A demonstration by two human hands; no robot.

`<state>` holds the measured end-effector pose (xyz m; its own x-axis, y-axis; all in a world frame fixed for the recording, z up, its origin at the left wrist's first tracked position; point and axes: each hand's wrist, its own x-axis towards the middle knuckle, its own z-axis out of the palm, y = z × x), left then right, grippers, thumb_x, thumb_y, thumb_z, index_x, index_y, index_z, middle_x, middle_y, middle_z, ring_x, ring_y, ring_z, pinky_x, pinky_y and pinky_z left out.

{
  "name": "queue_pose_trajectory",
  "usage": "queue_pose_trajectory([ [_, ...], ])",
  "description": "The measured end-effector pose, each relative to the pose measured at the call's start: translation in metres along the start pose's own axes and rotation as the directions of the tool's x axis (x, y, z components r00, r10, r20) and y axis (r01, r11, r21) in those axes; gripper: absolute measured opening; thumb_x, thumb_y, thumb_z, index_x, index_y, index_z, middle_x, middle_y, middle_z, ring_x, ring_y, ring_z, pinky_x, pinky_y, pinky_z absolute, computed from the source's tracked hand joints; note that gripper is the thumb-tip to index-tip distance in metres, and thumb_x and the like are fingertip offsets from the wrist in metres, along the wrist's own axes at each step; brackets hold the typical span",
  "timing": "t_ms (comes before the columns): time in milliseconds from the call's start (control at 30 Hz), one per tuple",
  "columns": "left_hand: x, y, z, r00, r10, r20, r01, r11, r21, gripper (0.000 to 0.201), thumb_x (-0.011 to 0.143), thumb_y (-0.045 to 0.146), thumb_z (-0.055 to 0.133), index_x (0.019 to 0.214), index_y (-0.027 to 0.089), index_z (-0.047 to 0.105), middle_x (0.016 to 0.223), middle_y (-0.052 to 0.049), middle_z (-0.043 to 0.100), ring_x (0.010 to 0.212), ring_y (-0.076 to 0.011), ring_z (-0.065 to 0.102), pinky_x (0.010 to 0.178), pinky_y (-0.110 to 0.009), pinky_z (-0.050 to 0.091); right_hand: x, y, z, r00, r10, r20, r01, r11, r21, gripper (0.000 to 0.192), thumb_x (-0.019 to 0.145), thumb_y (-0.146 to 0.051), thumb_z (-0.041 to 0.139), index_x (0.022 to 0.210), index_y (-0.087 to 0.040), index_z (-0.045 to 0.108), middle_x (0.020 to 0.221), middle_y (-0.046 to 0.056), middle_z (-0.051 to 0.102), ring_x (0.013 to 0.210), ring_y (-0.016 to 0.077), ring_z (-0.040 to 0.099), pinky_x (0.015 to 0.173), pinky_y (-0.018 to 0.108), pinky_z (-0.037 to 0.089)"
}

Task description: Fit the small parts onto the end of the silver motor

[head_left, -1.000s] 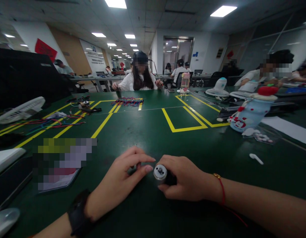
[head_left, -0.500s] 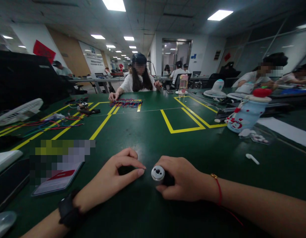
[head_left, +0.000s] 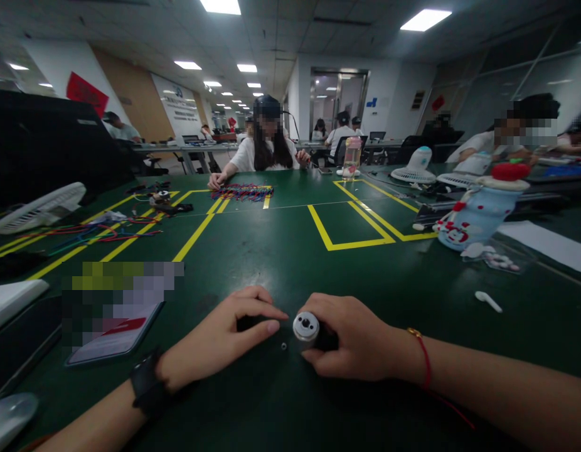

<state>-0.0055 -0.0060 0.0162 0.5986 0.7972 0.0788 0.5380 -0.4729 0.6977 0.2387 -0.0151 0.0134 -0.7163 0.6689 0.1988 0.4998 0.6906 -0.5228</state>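
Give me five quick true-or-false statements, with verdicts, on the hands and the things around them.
1. The right hand grips a metal-topped cylinder. True.
2. The left hand is wrapped around the cylinder too. False: its fingers are apart from it.
3. A tiny piece shows just below the left hand's fingertips in the view. True.
4. The black wristband is on the right wrist. False: it is on the left wrist.
5. A white earbud-like item lies beyond the right forearm. True.

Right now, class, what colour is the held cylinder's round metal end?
The round metal end is silver, seen in the head view.
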Motion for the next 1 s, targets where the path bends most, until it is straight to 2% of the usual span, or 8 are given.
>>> queue_pose_trajectory([
  [167,0.004,-0.016,-0.004,0.931,-0.239,-0.274,0.166,0.95,-0.264,0.021,0.09,0.036,0.055,0.102,0.024,0.069,0.097,-0.003,0.063,0.09,-0.021,0.057,0.08,-0.032,0.04,-0.001,-0.001,-0.001,1.0,0.013,0.008,-0.013,1.0,0.002,0.029,0.072,-0.03,0.066,0.098,-0.018,0.057,0.092,0.002,0.06,0.074,0.0139,0.051,0.064,0.025,0.038],
  [300,0.003,-0.032,-0.004,0.858,-0.361,-0.365,0.164,0.867,-0.471,0.027,0.09,0.036,0.053,0.111,0.021,0.062,0.093,-0.004,0.062,0.082,-0.0189,0.057,0.072,-0.03,0.042,-0.002,-0.003,-0.002,1.0,0.016,0.013,-0.016,1.0,-0.001,0.029,0.072,-0.03,0.065,0.098,-0.018,0.057,0.091,0.002,0.06,0.074,0.0141,0.051,0.064,0.026,0.038],
  [467,-0.002,-0.016,-0.002,0.93,-0.263,-0.255,0.156,0.915,-0.372,0.017,0.081,0.026,0.064,0.097,0.02,0.065,0.081,-0.001,0.061,0.072,-0.0179,0.055,0.065,-0.028,0.042,-0.002,-0.003,-0.002,1.0,0.002,0.001,-0.002,1.0,-0.002,0.029,0.072,-0.028,0.065,0.098,-0.018,0.057,0.09,0.002,0.059,0.073,0.0138,0.05,0.063,0.025,0.038],
  [533,-0.004,-0.003,0.0,0.991,-0.091,-0.097,0.078,0.989,-0.129,0.02,0.076,0.021,0.067,0.096,0.023,0.065,0.091,-0.001,0.062,0.082,-0.0196,0.055,0.074,-0.031,0.042,-0.002,-0.003,-0.001,1.0,-0.005,-0.005,0.005,1.0,-0.004,0.029,0.071,-0.028,0.065,0.097,-0.018,0.057,0.088,0.002,0.059,0.071,0.0133,0.049,0.061,0.025,0.037],
  [667,-0.006,0.011,0.007,0.998,0.055,0.03,-0.057,0.996,0.067,0.02,0.073,0.023,0.073,0.092,0.025,0.066,0.104,0.0,0.06,0.1,-0.0222,0.053,0.091,-0.036,0.038,-0.001,-0.001,0.001,1.0,-0.011,-0.014,0.011,1.0,-0.006,0.029,0.071,-0.028,0.065,0.097,-0.018,0.057,0.088,0.001,0.059,0.07,0.013,0.049,0.06,0.024,0.036],
  [767,-0.004,0.014,0.011,0.998,0.065,-0.002,-0.065,0.998,0.008,0.004,0.083,0.025,0.066,0.086,0.024,0.068,0.097,0.0,0.059,0.092,-0.0188,0.055,0.082,-0.031,0.042,0.0,0.0,0.001,1.0,-0.006,-0.016,0.006,1.0,-0.012,0.029,0.071,-0.028,0.065,0.097,-0.018,0.057,0.088,0.002,0.059,0.07,0.0131,0.049,0.06,0.025,0.036],
  [900,-0.001,0.025,0.013,0.976,0.051,-0.211,-0.069,0.995,-0.079,0.011,0.089,0.028,0.06,0.094,0.027,0.069,0.09,0.0,0.056,0.083,-0.0166,0.056,0.072,-0.028,0.044,0.0,0.001,0.0,1.0,-0.02,-0.006,0.02,0.999,-0.025,0.027,0.073,-0.03,0.064,0.095,-0.018,0.056,0.088,0.002,0.058,0.07,0.0132,0.049,0.06,0.024,0.036],
  [1000,0.002,0.036,0.017,0.963,0.073,-0.258,-0.092,0.994,-0.062,0.013,0.089,0.027,0.061,0.097,0.03,0.07,0.088,0.0,0.055,0.081,-0.0163,0.055,0.07,-0.027,0.044,0.001,0.002,0.002,0.999,-0.036,-0.013,0.035,0.998,-0.051,0.023,0.074,-0.032,0.063,0.09,-0.018,0.054,0.084,0.001,0.056,0.068,0.0128,0.048,0.058,0.025,0.034],
])
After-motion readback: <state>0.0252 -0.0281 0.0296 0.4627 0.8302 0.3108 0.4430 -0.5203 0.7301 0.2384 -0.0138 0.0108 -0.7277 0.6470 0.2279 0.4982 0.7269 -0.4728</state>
